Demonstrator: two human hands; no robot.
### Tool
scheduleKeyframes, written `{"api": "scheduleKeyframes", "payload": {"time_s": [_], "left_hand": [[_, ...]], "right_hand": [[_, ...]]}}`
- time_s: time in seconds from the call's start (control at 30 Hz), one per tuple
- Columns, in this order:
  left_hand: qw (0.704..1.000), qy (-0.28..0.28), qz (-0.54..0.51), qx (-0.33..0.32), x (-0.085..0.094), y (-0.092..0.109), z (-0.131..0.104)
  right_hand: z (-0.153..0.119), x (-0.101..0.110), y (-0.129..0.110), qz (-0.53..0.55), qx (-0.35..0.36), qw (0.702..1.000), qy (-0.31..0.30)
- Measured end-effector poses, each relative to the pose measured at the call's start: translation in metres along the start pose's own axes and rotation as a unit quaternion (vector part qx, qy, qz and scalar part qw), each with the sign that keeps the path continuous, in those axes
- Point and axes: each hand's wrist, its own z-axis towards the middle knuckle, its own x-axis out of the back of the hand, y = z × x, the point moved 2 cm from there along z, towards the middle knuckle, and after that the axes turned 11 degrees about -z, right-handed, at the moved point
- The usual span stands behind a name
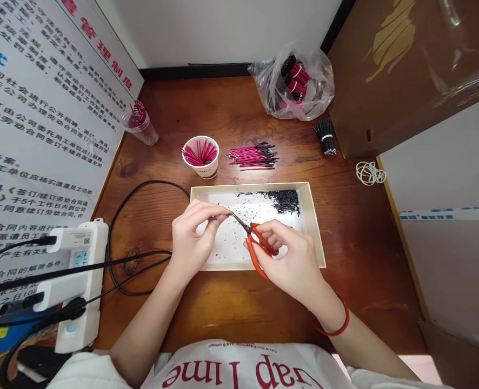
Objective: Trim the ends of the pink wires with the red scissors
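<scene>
My right hand (290,251) grips a pair of red-handled scissors (259,246), fingers in the handles. The pointed dark blades reach left to the fingertips of my left hand (194,232). Thumb and forefinger of that hand are pinched on what looks like a thin wire, mostly hidden by the fingers. Both hands are above a shallow cream-edged box (317,237) with a white bottom. Inside it, a heap of short black tube pieces (286,201) lies at the far right corner, and tiny black bits are scattered over the bottom.
Behind the box stand a paper cup (207,170) of pink wires and a pile of pink-and-black wires (252,156). Further off are a plastic bag (320,81) of bundles, a black wire bundle (325,138), white bands (370,173) and a clear cup (146,134). A power strip (95,270) with cables lies left.
</scene>
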Motion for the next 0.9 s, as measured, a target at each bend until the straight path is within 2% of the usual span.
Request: {"api": "scheduleKeyframes", "payload": {"time_s": [0.6, 0.9], "left_hand": [[1.0, 0.0, 0.011, 0.002, 0.0003, -0.0003, 0.0005], [1.0, -0.002, -0.001, -0.008, 0.0003, 0.0006, 0.001]], "right_hand": [[-0.0006, 0.0002, 0.0013, -0.009, -0.013, 1.0, 0.016], [-0.0005, 0.0003, -0.0008, -0.009, 0.009, 1.0, 0.013]]}}
